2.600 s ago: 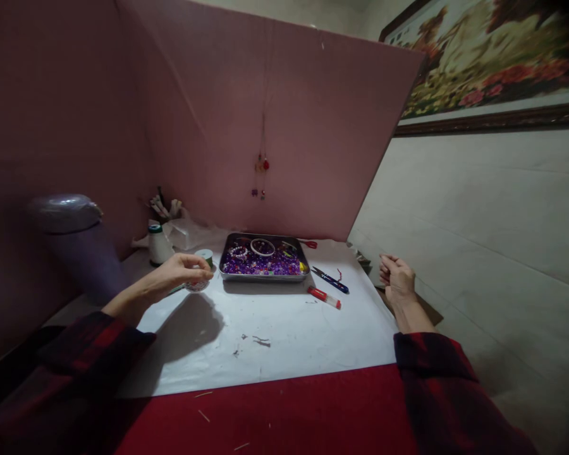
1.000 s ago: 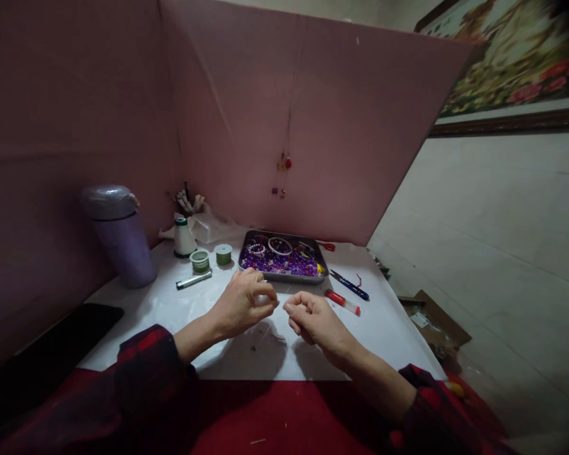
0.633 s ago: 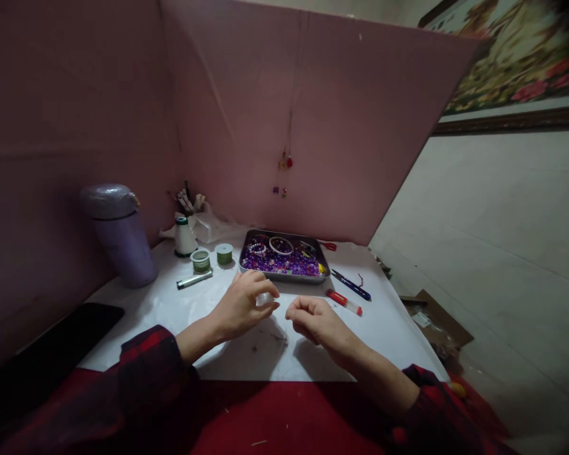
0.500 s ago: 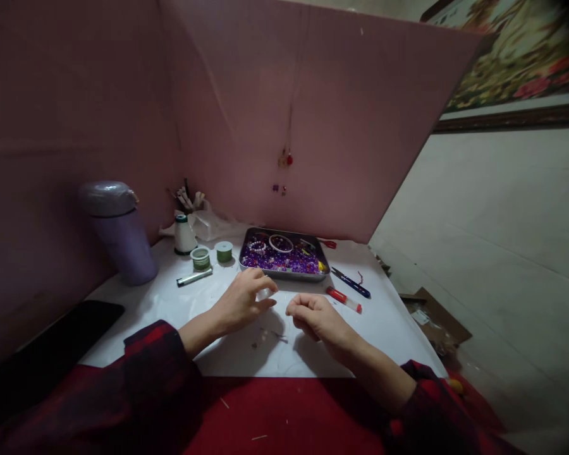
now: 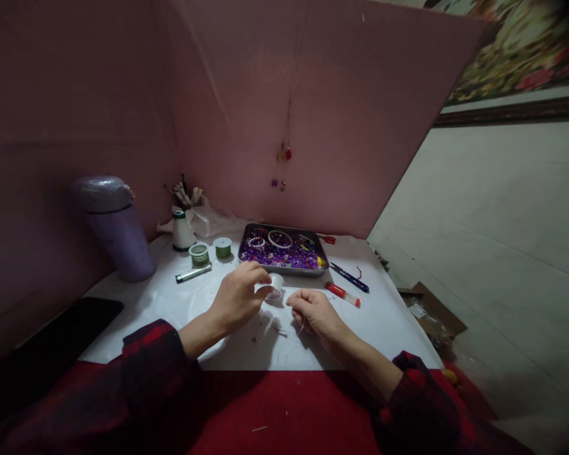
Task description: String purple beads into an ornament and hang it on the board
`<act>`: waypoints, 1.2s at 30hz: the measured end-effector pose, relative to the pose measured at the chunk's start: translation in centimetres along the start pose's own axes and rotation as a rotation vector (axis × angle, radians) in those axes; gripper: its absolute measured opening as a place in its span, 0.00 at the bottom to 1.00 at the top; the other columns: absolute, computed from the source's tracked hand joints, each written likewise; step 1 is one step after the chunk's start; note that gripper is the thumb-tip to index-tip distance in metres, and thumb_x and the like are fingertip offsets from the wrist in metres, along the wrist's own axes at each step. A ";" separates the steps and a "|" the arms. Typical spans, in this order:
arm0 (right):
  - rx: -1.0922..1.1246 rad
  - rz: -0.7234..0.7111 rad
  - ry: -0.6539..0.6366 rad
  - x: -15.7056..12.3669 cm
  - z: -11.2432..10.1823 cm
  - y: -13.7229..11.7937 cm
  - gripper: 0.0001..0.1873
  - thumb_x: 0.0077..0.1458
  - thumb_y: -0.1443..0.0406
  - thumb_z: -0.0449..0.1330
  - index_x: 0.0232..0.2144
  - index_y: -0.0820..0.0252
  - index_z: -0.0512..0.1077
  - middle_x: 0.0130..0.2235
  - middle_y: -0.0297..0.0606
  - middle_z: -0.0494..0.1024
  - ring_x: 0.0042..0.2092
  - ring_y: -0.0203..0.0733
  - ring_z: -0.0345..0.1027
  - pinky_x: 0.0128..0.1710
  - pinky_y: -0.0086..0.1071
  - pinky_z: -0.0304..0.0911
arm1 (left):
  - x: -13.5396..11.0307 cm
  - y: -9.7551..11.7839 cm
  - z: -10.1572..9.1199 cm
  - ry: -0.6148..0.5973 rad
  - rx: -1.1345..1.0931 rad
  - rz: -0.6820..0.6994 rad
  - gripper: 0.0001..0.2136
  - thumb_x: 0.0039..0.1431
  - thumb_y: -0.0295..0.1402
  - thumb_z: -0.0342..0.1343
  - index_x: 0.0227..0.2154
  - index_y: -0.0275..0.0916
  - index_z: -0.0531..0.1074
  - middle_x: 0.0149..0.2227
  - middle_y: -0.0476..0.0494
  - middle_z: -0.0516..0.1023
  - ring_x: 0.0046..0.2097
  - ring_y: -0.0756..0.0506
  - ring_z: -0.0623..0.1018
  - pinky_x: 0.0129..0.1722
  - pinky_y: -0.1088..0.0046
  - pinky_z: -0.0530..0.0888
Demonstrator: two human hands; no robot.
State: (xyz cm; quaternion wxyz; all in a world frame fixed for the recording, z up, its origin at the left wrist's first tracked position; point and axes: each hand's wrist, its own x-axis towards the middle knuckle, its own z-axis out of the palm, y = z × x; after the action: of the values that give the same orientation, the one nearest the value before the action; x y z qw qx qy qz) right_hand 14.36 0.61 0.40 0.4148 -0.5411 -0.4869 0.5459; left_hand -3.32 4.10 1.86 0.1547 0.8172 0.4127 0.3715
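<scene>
My left hand grips a small white spool between thumb and fingers, in front of the tray. Opposite it, my right hand is closed in a pinch on a fine pale thread, part of which loops below the fingers. Whether this thread runs to the spool cannot be made out. Just beyond the hands lies a dark metal tray of purple beads, with a beaded bracelet and a pale ring-shaped bangle on top. Small scraps lie on the white sheet below my hands.
Left of the tray stand two green thread spools, a white thread cone and a purple bottle. A silver-capped tube lies near them. To the right are blue thread snips and a red-capped clear case.
My left hand has turned and lifted slightly, bringing the white spool into clearer view. A thread now shows hanging at my right hand. The whole view has shifted a little.
</scene>
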 end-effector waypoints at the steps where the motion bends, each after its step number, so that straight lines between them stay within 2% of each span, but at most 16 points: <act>1: -0.007 -0.011 0.005 -0.1 0.1 0.0 0.09 0.45 0.62 0.57 0.20 0.61 0.63 0.14 0.24 0.61 0.14 0.24 0.43 0.13 0.23 0.36 | -0.1 0.4 0.1 -0.052 -0.067 -0.119 0.05 0.50 0.30 0.55 0.25 0.37 0.75 0.26 0.44 0.73 0.31 0.47 0.70 0.31 0.72 0.65; 3: -0.029 -0.044 0.008 -0.2 0.2 0.0 0.09 0.45 0.63 0.57 0.20 0.61 0.64 0.14 0.25 0.62 0.15 0.24 0.45 0.15 0.23 0.40 | -0.3 0.9 0.6 -0.198 -0.207 -0.323 0.10 0.51 0.32 0.54 0.18 0.35 0.71 0.17 0.48 0.69 0.22 0.51 0.66 0.24 0.75 0.61; 5: -0.050 -0.085 0.003 -0.2 0.3 0.1 0.08 0.44 0.64 0.58 0.19 0.62 0.64 0.15 0.27 0.63 0.17 0.26 0.50 0.17 0.23 0.45 | -0.5 1.2 1.2 -0.304 -0.338 -0.453 0.12 0.51 0.34 0.52 0.16 0.35 0.69 0.13 0.51 0.63 0.17 0.53 0.61 0.20 0.76 0.56; 9: -0.061 -0.100 -0.031 0.0 0.4 0.6 0.07 0.43 0.65 0.58 0.19 0.62 0.65 0.16 0.27 0.64 0.19 0.28 0.54 0.20 0.24 0.50 | -0.8 1.6 1.8 -0.319 -0.556 -0.590 0.12 0.50 0.37 0.51 0.17 0.35 0.67 0.11 0.55 0.57 0.14 0.55 0.55 0.16 0.76 0.50; 13: -0.076 -0.099 -0.051 0.1 0.5 1.0 0.08 0.43 0.65 0.58 0.17 0.62 0.64 0.14 0.26 0.62 0.18 0.28 0.53 0.20 0.24 0.49 | -0.8 1.9 1.8 -0.258 -0.644 -0.647 0.11 0.47 0.37 0.54 0.21 0.32 0.71 0.13 0.55 0.59 0.15 0.56 0.55 0.16 0.77 0.49; 17: -0.137 -0.110 -0.047 0.1 0.7 1.0 0.07 0.43 0.66 0.57 0.17 0.62 0.64 0.14 0.28 0.64 0.19 0.28 0.54 0.19 0.24 0.48 | -0.7 2.2 1.8 -0.233 -0.670 -0.683 0.10 0.46 0.35 0.55 0.23 0.31 0.72 0.11 0.56 0.58 0.15 0.56 0.55 0.15 0.78 0.49; 25: -0.175 -0.092 -0.022 0.0 1.1 0.9 0.06 0.43 0.68 0.56 0.18 0.61 0.64 0.15 0.28 0.65 0.18 0.28 0.53 0.18 0.24 0.48 | -1.0 2.0 2.2 -0.217 -0.917 -0.811 0.05 0.45 0.31 0.56 0.22 0.35 0.67 0.11 0.56 0.61 0.12 0.57 0.55 0.12 0.80 0.47; 28: -0.236 -0.181 -0.029 -0.1 1.0 1.3 0.06 0.45 0.68 0.55 0.18 0.61 0.65 0.17 0.30 0.66 0.20 0.30 0.55 0.20 0.25 0.51 | -0.9 1.5 2.4 -0.208 -1.034 -0.829 0.04 0.44 0.28 0.56 0.21 0.35 0.66 0.11 0.55 0.61 0.12 0.58 0.54 0.12 0.81 0.45; 31: -0.400 -0.336 -0.013 -0.3 0.9 1.8 0.08 0.47 0.67 0.55 0.19 0.61 0.67 0.21 0.33 0.69 0.24 0.33 0.59 0.25 0.26 0.53 | -0.6 1.2 2.4 -0.175 -1.139 -0.856 0.03 0.44 0.24 0.54 0.20 0.34 0.65 0.16 0.50 0.68 0.13 0.59 0.57 0.12 0.83 0.45; 34: -0.623 -0.463 0.042 -0.7 0.7 2.0 0.10 0.50 0.67 0.55 0.19 0.60 0.68 0.22 0.33 0.70 0.25 0.34 0.59 0.27 0.28 0.51 | -0.4 1.1 2.0 -0.163 -1.222 -0.873 0.04 0.46 0.21 0.52 0.20 0.33 0.64 0.24 0.41 0.75 0.17 0.56 0.67 0.13 0.84 0.53; 36: -0.705 -0.489 0.042 -0.9 0.6 1.7 0.09 0.50 0.68 0.54 0.19 0.59 0.68 0.22 0.32 0.70 0.25 0.33 0.58 0.27 0.28 0.50 | -0.2 1.1 1.6 -0.193 -1.253 -0.883 0.04 0.49 0.22 0.51 0.22 0.33 0.65 0.23 0.42 0.75 0.19 0.54 0.70 0.15 0.83 0.61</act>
State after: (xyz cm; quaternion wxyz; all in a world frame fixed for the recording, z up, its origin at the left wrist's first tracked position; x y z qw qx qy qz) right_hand 13.93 -0.65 -1.10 0.3315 -0.5296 -0.7491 0.2203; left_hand -1.59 3.37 1.30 0.7574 0.3653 0.3978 0.3669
